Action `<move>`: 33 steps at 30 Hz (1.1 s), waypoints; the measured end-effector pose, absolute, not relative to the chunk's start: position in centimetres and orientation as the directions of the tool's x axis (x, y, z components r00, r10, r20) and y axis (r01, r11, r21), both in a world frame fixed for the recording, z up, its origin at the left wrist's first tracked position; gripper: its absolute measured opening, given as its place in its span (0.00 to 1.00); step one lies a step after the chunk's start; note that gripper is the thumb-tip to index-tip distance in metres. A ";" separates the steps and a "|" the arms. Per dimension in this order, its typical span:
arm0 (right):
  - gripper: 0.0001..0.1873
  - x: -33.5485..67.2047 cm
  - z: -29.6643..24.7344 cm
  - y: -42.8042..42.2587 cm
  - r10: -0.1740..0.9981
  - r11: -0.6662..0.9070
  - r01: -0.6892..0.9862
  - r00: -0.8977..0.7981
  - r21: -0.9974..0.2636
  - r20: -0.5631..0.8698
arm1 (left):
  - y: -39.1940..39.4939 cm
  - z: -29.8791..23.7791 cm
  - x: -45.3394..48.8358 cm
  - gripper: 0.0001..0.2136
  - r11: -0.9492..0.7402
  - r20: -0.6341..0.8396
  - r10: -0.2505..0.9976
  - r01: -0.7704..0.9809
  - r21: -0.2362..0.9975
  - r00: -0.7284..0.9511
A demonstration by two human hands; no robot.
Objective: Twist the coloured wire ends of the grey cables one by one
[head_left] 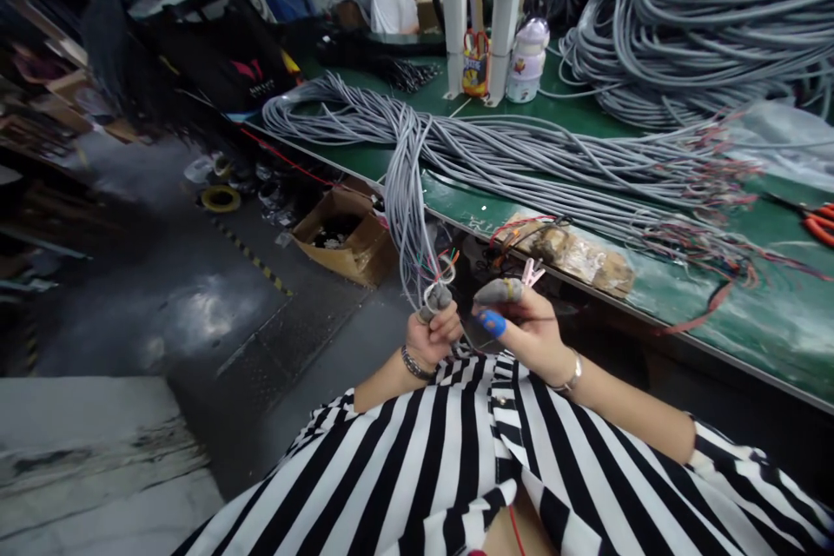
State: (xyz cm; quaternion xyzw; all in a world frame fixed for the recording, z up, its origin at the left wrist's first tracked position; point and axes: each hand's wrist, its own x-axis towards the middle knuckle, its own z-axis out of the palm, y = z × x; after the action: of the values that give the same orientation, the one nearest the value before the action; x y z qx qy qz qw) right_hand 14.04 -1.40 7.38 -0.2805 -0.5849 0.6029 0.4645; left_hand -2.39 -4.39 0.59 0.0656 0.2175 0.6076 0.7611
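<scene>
My left hand (433,332) is closed around the end of a grey cable (435,299), whose thin coloured wires stick up from its stripped tip. That cable belongs to a thick bundle of grey cables (409,191) hanging off the green bench (769,321). My right hand (521,321) is just to the right, its fingers wearing grey and blue finger cots, pinched on a small pinkish clip-like tool (532,274). Both hands sit above my lap in a black-and-white striped garment.
Big coils of grey cable (691,26) fill the bench's far right. A taped block (573,252) sits at the bench edge, an open cardboard box (345,234) on the floor. Orange-handled pliers (822,222) lie at the right. A person in white sits across.
</scene>
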 end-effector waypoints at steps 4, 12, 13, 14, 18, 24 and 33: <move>0.10 13.3 6.9 -1.3 0.845 0.351 -0.111 -0.390 -0.930 0.366 | -4.3 0.8 -1.8 0.14 0.296 -0.265 0.944 -0.861 0.414 0.197; 0.12 12.9 5.7 -0.2 0.802 0.466 -0.028 -0.410 -0.885 0.435 | -4.1 0.8 -1.2 0.12 0.361 -0.255 0.926 -0.844 0.396 0.277; 0.12 12.9 5.5 -0.2 0.804 0.470 -0.012 -0.407 -0.883 0.434 | -4.1 0.7 -1.2 0.13 0.372 -0.265 0.922 -0.842 0.390 0.284; 0.12 12.8 5.4 -0.1 0.807 0.472 0.000 -0.402 -0.881 0.432 | -4.1 0.6 -1.2 0.13 0.381 -0.276 0.917 -0.840 0.387 0.288; 0.14 12.8 5.0 -0.1 0.819 0.475 0.031 -0.381 -0.879 0.429 | -4.1 0.3 -1.3 0.15 0.420 -0.318 0.896 -0.820 0.389 0.309; 0.14 13.0 4.5 -0.1 0.789 0.537 0.146 -0.434 -0.831 0.434 | -4.2 0.3 -1.1 0.17 0.466 -0.342 0.875 -0.788 0.402 0.343; 0.08 15.8 4.4 0.5 0.716 0.638 0.152 -0.477 -0.755 0.509 | -3.7 -0.3 -1.9 0.12 0.380 -0.225 0.925 -0.717 0.585 0.307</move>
State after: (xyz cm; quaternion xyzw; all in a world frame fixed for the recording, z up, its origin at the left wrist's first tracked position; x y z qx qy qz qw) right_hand 15.84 0.45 4.43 -0.2732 -0.7951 0.3263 0.4322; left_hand -1.86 -3.71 -0.33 0.1919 0.2710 0.5227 0.7852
